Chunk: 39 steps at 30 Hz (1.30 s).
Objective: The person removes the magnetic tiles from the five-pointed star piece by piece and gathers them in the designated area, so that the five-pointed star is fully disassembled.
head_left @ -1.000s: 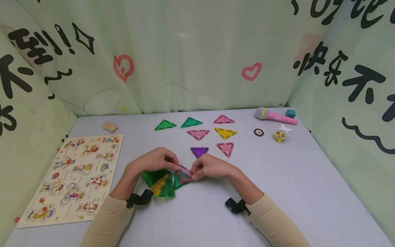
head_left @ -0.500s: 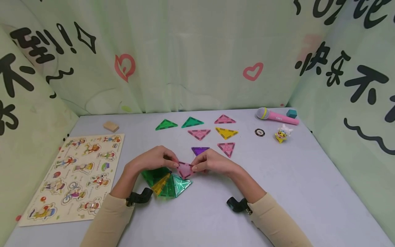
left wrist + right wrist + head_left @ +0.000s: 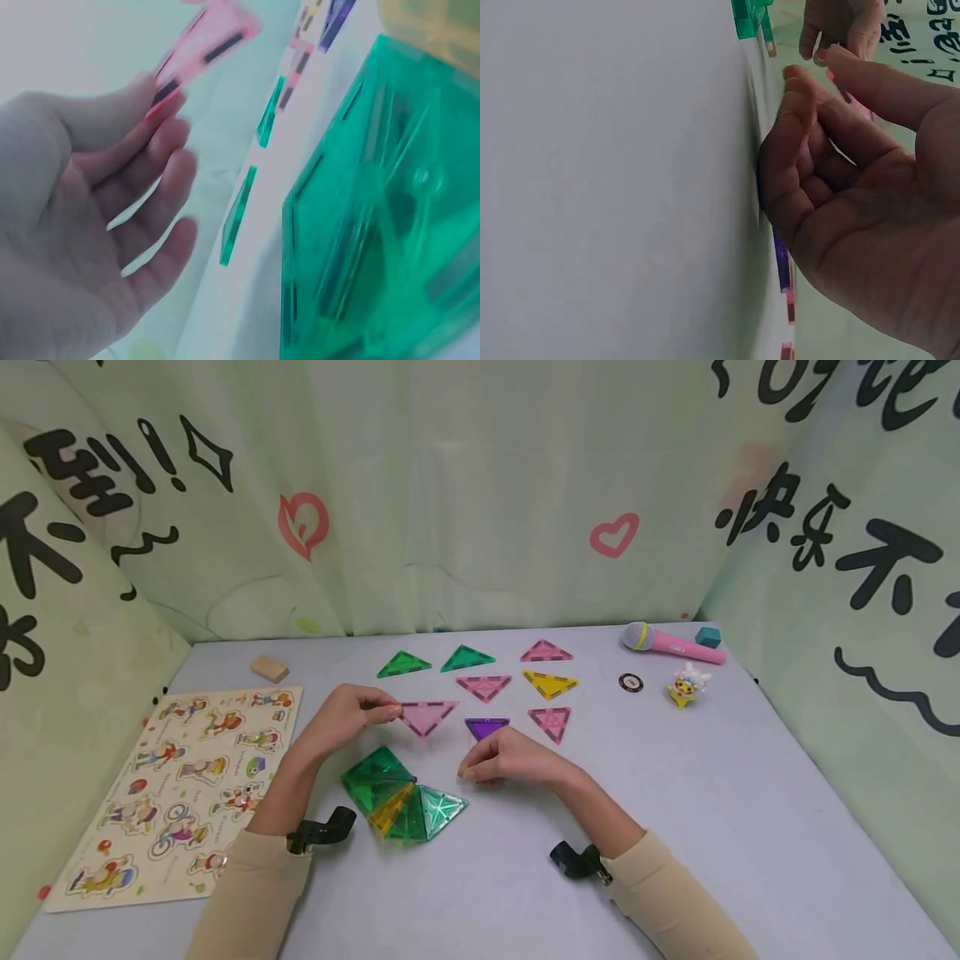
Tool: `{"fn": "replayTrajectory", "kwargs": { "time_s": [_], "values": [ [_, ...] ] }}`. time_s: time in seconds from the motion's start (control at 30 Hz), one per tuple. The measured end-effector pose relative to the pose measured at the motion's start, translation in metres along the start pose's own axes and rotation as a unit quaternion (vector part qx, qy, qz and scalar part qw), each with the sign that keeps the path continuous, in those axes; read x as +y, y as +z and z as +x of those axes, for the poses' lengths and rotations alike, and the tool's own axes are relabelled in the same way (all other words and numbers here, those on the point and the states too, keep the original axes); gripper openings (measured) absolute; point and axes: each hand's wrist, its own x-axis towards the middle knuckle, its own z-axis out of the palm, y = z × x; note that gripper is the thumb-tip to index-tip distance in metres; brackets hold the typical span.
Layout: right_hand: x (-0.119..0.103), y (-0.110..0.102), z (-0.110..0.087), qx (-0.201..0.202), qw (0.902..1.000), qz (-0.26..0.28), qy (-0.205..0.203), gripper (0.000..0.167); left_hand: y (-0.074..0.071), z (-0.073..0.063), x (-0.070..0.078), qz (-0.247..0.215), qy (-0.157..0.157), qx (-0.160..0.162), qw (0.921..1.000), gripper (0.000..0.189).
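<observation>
Half a second ago both hands held the pink triangular tile over the fan of tiles; now only the left hand has it, pinched by one corner between thumb and forefinger, the other fingers loosely bent. That hand has carried the tile toward the far edge of the table, so it now hangs left of the purple triangle and below the loose green triangle as the head view shows it.

The right hand has let go — its fingers are loosely curled, thumb tip just apart from the fingertips, with nothing in its hold — yet it stays in nearly the same spot, just on the near side of the purple triangle. The fan, green with one yellow tile, lies between the forearms, nearer the table's near edge than the loose tiles, and has not shifted.

Unchanged too are the toy microphone and blue block by the far right corner, and the picture board along the left edge.
</observation>
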Motion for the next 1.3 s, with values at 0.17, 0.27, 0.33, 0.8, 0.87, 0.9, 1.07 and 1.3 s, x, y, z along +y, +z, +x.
{"fn": "replayTrajectory", "kwargs": {
  "time_s": [0.17, 0.27, 0.33, 0.8, 0.87, 0.9, 1.07, 1.3],
  "values": [
    [-0.008, 0.013, -0.005, -0.01, 0.995, -0.098, -0.016, 0.013, -0.007, 0.006, -0.011, -0.003, -0.04, 0.054, 0.9978, 0.028],
    [-0.015, 0.022, -0.008, 0.0, 0.9883, -0.15, -0.027, 0.017, -0.01, 0.01, -0.018, 0.007, -0.055, 0.06, 0.9966, 0.03],
    [-0.018, 0.027, -0.007, 0.002, 0.9826, -0.182, -0.035, 0.021, -0.011, 0.014, -0.022, 0.011, -0.072, 0.062, 0.9954, 0.031],
    [-0.025, 0.047, -0.006, -0.018, 0.9457, -0.322, -0.04, 0.052, -0.004, 0.025, -0.035, 0.079, -0.114, 0.114, 0.9838, 0.041],
    [-0.025, 0.047, -0.007, -0.019, 0.9434, -0.329, -0.042, 0.051, -0.003, 0.025, -0.033, 0.086, -0.111, 0.116, 0.9833, 0.042],
    [-0.026, 0.047, -0.008, -0.018, 0.9432, -0.329, -0.041, 0.05, -0.002, 0.026, -0.033, 0.087, -0.108, 0.117, 0.9834, 0.042],
    [-0.027, 0.049, -0.01, 0.0, 0.9445, -0.327, -0.028, 0.049, 0.0, 0.026, -0.029, 0.059, -0.095, 0.104, 0.9883, 0.043],
    [-0.029, 0.055, -0.011, 0.027, 0.9461, -0.323, -0.009, 0.051, -0.001, 0.02, -0.021, 0.052, -0.092, 0.069, 0.992, 0.036]
  ]
}}
